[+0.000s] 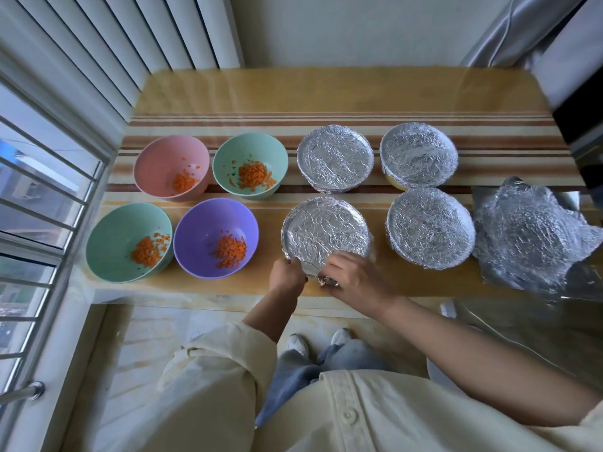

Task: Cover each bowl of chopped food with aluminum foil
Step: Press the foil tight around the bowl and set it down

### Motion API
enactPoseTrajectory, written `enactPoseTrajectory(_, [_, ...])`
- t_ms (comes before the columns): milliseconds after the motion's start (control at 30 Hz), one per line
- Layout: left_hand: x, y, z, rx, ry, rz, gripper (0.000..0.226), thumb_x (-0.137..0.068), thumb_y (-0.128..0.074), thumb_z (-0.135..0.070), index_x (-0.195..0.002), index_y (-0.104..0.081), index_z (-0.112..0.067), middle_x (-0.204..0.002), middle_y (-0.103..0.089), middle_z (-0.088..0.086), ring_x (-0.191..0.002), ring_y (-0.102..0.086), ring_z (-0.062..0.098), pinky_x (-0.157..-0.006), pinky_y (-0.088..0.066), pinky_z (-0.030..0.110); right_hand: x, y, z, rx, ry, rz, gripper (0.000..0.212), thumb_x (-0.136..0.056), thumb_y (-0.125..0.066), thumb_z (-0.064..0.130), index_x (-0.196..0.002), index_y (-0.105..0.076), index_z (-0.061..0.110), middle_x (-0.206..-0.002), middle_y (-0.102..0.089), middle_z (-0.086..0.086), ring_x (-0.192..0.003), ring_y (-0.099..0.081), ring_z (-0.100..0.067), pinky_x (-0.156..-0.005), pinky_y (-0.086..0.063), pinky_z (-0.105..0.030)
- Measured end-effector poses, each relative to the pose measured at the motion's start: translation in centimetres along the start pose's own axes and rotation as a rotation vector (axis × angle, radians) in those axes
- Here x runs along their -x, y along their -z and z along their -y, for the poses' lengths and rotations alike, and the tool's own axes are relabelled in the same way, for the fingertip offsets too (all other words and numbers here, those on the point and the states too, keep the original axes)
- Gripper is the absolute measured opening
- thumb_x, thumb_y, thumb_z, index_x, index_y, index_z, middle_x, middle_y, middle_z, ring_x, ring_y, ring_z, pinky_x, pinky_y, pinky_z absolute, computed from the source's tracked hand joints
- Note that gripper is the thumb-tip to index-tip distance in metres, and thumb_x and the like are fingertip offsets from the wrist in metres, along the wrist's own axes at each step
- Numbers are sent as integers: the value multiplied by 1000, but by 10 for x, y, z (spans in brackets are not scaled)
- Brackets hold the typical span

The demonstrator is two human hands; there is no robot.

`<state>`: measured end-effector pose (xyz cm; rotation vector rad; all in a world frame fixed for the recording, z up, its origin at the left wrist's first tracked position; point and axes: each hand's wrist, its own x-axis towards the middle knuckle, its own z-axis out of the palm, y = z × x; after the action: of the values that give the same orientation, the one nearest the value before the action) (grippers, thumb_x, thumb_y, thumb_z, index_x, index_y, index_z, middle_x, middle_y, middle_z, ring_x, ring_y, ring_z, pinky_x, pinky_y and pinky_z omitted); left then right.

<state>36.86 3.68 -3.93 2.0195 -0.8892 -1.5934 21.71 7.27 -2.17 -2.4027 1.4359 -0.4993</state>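
Eight bowls on the striped table [326,93], two rows of four. The left four are uncovered with chopped orange food inside: pink bowl [163,161] and green bowl [257,151] in the back row, second green bowl [111,236] and purple bowl [202,230] in the front row. The right four are wrapped in foil: back-row covered bowls [335,158] and [419,154], a front-right one [430,227], and a front-row covered bowl [324,231] just right of the purple one. Both hands are at its near rim. Left hand [287,274] is pinched closed on the foil edge at the rim. Right hand [357,277] is curled around a crumpled foil fold on the near side, fingers closed on it. A stack of loose crinkled foil sheets [535,236] lies at the table's right end, near the front-right bowl.
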Motion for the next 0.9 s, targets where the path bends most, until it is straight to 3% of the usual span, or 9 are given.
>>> enactPoseTrajectory(100, [2, 0, 1, -19, -18, -20, 36, -95, -36, -10, -63, -53, -6, -70, -60, 15, -74, -61, 33, -66, -36, 34, -5, -5, 6, 37, -9, -20, 24, -59, -86, 7, -70, -64, 12, -72, -57, 0, -68, -57, -18, -62, -35, -23])
enactPoseTrajectory(167, [5, -3, 6, -17, -21, -45, 35, -91, -41, -22, -64, -56, -6, -73, -61, 17, -80, -66, 39, -67, -37, 34, -8, -6, 10, 56, -1, -45, 24, -59, -83, 3, -65, -62, 12, -68, -55, -1, -64, -55, -19, -57, -33, -24])
enactPoseTrajectory(267, [10, -9, 17, -26, 5, -45, 44, -88, -50, -43, -72, -60, -3, -76, -61, 15, -81, -66, 35, -68, -40, 34, -11, -3, 12, 45, 35, -96, 19, -64, -78, 2, -66, -61, 10, -65, -54, -3, -60, -56, -21, -57, -28, -25])
enactPoseTrajectory(400, [9, -19, 18, -18, 14, -49, 37, -98, -44, -22, -66, -54, -7, -85, -68, 25, -90, -68, 43, -68, -44, 39, -10, -5, 11, 20, 50, -111, 19, -84, -53, 12, -66, -59, 10, -66, -52, -3, -60, -54, -22, -57, -25, -26])
enactPoseTrajectory(567, [12, -15, 16, -34, 26, -59, 34, -96, -46, -26, -73, -58, -2, -77, -59, 15, -89, -67, 41, -69, -39, 35, -12, -10, 9, -1, 37, -91, 21, -71, -76, -1, -68, -59, 10, -67, -52, -3, -62, -53, -20, -54, -31, -25])
enactPoseTrajectory(700, [13, -19, 18, -56, 9, -74, 38, -95, -45, -21, -85, -65, 10, -86, -68, 28, -90, -67, 43, -69, -48, 42, -11, -11, 7, -6, 33, -87, 21, -72, -77, 1, -67, -59, 11, -67, -51, -2, -62, -52, -19, -53, -32, -26])
enactPoseTrajectory(900, [15, -15, 16, -67, 20, -119, 43, -93, -51, -36, -66, -57, -3, -69, -55, 13, -68, -56, 32, -65, -38, 33, -15, -10, 6, -17, 40, -84, 21, -68, -76, -2, -67, -59, 10, -67, -51, -3, -62, -51, -21, -53, -29, -26])
